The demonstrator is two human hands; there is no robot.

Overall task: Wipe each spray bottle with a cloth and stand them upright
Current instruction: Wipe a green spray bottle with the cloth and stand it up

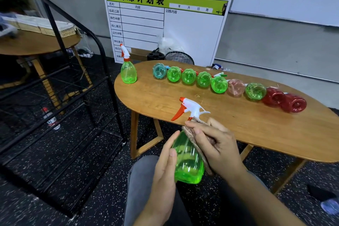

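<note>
Grip: left hand [166,167] cups green spray bottle [189,163] at its belly, held over lap, off the table [238,126]; right hand [218,143] presses brown cloth [198,145] on its side. Bottle looks empty, so prob light, thin plastic, slick w/ ribs; body is safest hold. One upright bottle [128,71] on table, nine lying bottles [219,84] in a row, contents not visible

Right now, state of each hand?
Left hand: holds the green spray bottle, thumb and fingers round its body.
Right hand: presses the brown cloth against that bottle's neck and side.
</note>
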